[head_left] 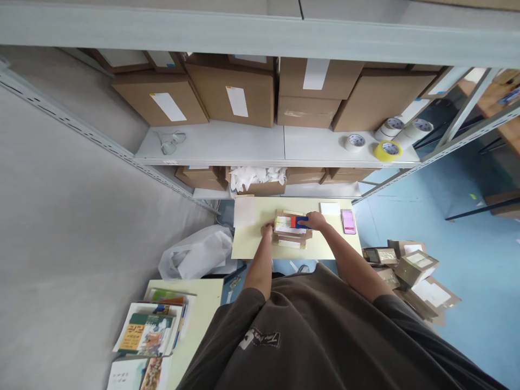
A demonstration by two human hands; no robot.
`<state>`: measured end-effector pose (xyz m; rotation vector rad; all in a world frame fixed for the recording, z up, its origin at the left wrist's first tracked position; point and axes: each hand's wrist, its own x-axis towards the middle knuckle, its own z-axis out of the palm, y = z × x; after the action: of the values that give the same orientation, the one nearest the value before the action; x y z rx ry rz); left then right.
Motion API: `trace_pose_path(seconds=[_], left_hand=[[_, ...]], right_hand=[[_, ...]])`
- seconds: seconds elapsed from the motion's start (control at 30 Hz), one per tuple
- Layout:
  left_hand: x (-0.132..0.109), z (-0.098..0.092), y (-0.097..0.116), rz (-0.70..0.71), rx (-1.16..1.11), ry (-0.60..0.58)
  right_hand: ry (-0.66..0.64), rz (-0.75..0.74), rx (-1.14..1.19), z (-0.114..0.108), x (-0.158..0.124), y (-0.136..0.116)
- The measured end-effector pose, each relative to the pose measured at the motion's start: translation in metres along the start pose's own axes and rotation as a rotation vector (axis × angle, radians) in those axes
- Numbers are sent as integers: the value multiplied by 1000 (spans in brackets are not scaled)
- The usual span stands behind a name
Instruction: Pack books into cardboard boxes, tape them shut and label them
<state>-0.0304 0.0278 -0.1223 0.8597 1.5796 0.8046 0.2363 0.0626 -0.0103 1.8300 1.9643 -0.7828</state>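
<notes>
A small cardboard box [291, 234] sits on a pale yellow table [252, 246] in front of me. Its top shows white paper. My right hand [314, 221] is closed on a red and blue tool [298, 221] pressed against the top of the box. My left hand [267, 229] rests at the box's left side with fingers curled against it. A pink phone [348, 221] lies to the right of the box, and a white sheet [329, 208] lies beyond it.
Metal shelving [280, 146] behind the table holds brown cartons and several tape rolls [388, 150]. A white plastic bag [195, 253] sits left of the table. Books [148, 330] are stacked at lower left. Several packed boxes [414, 271] lie on the blue floor at right.
</notes>
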Motion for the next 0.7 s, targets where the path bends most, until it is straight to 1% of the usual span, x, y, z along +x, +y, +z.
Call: trace_pose_path(seconds=[0.07,0.1,0.13,0.17,0.2,0.27,0.3,0.33,0.37,0.4,0.47,0.57,0.63,0.7], left_hand=[[2,-7,5,-60,162,48],[4,-11,8,-62,242,64],[5,-16,12,-32,322,61],[7,-20,17,32,402,25],[9,-23,21,129,479,-52],[11,-23,29,350,644,-285],[11,-21,32,432,735,-403],[12,-17,34,475,814,-496],[13,-13,34,487,879,-556],[14,-9,34,478,931,-586],[16,-3,31,434,1003,-595],[21,-1,28,395,1065,-586],[23,-1,29,381,1096,-586],[24,-2,30,371,1125,-586]], right_hand=[[-24,23,-15,0,0,-2],[-32,29,-17,0,0,-2],[-37,31,-14,0,-1,-2],[-37,33,-8,0,-1,-2],[-35,33,1,-1,-1,-2],[-26,35,26,-1,-2,-2],[-22,37,39,-1,-2,-3],[-17,40,50,-1,-2,-3],[-12,46,58,0,-3,-5],[-8,55,63,0,-3,-6],[1,76,67,2,-5,-9],[22,89,91,5,-9,-7],[29,72,103,6,-14,4],[33,57,88,6,-21,28]])
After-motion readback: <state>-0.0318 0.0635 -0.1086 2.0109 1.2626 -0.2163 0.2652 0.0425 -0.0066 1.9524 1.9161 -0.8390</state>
